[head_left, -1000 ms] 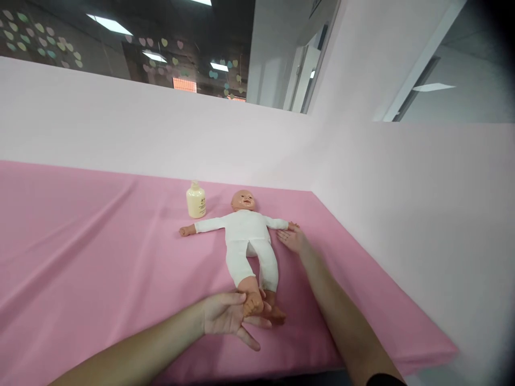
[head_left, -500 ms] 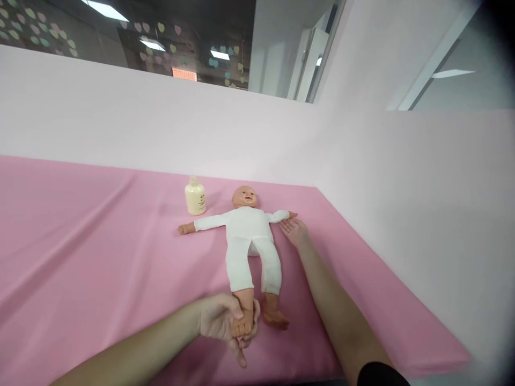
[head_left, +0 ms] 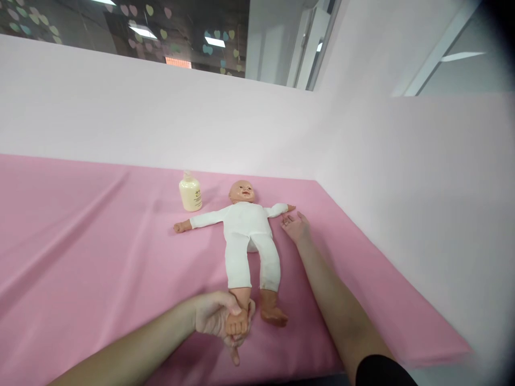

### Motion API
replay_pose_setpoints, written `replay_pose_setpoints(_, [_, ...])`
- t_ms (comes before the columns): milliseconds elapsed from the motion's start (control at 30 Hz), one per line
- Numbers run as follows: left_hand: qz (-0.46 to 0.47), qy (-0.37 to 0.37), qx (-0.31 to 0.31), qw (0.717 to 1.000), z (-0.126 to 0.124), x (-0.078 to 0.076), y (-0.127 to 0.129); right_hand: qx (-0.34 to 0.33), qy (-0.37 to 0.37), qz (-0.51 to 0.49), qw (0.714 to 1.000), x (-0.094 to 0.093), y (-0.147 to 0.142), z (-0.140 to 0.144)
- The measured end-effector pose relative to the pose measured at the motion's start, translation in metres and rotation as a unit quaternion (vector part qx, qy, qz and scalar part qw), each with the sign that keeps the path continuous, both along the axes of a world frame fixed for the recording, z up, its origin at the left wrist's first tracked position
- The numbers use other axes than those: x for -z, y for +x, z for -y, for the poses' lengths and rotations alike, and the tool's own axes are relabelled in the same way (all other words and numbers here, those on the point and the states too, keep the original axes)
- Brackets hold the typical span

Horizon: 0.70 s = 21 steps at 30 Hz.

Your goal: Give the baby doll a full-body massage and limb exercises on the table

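A baby doll (head_left: pixel 246 220) in a white suit lies on its back with arms spread, its head toward the wall. My left hand (head_left: pixel 215 315) is wrapped around the doll's foot on the left side, thumb on top and fingers underneath. The doll's other foot (head_left: pixel 272 311) rests free beside it. My right hand (head_left: pixel 296 227) is palm up with fingers apart, just below the doll's outstretched hand on the right and apart from it. Left of the doll's head stands a cream-coloured pump bottle (head_left: pixel 190 193) with dark print.
A pink padded cover (head_left: pixel 100 230) spreads under everything, with folds at left. White walls (head_left: pixel 161 112) rise behind and on the right. A dark window (head_left: pixel 193 32) with heart stickers is set in the back wall.
My right hand has moved slightly away from the doll's hand, its fingers curling and spreading. My left hand keeps hold of the foot. The view has shifted a little.
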<state>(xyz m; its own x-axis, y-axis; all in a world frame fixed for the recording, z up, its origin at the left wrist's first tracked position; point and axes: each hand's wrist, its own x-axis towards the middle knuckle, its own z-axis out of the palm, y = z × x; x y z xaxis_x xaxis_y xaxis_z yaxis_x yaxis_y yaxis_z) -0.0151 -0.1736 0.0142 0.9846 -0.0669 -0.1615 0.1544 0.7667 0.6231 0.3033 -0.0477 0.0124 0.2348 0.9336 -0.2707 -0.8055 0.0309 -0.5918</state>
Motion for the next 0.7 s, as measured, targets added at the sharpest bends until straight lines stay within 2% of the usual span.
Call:
replay_pose_setpoints(200, [0.01, 0.013, -0.003, 1.0, -0.001, -0.003, -0.002, -0.04, 0.007, 0.04, 0.998, 0.004, 0.002, -0.004])
replay_pose_setpoints(400, [0.035, 0.07, -0.002, 0.997, -0.007, -0.01, -0.009, -0.02, 0.021, 0.142, 0.989, 0.007, -0.006, -0.007])
replay_pose_setpoints(533, [0.053, 0.065, -0.024, 0.996, -0.015, -0.018, -0.012, 0.004, 0.054, 0.194, 0.979, 0.009, -0.021, -0.007])
replay_pose_setpoints(600, [0.046, 0.059, -0.056, 0.996, -0.02, -0.022, -0.013, 0.017, 0.082, 0.242, 0.967, 0.008, -0.031, -0.005])
replay_pose_setpoints(700, [0.009, 0.052, -0.122, 0.991, -0.027, -0.025, -0.012, 0.022, 0.154, 0.359, 0.92, 0.004, -0.049, 0.001])
